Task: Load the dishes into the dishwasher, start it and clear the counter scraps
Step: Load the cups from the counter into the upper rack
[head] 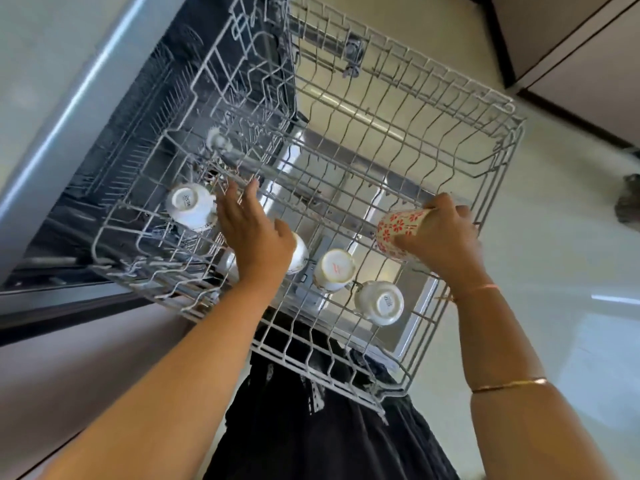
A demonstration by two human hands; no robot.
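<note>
Pulled-out upper rack [450, 109] over open dishwasher door [349, 188]. Four white cups [190, 206] upside down in rack, possibly a fifth under left hand [254, 237], fingers spread. One red-flowered cup [398, 228] gripped in right hand [443, 237] over the rack.

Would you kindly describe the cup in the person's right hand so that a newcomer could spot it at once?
Start at the pulled-out wire rack of the dishwasher. At its right edge the right hand grips a cup lying sideways. It alone bears a red flower pattern; the white cups standing upside down in the rack are plain.
</note>
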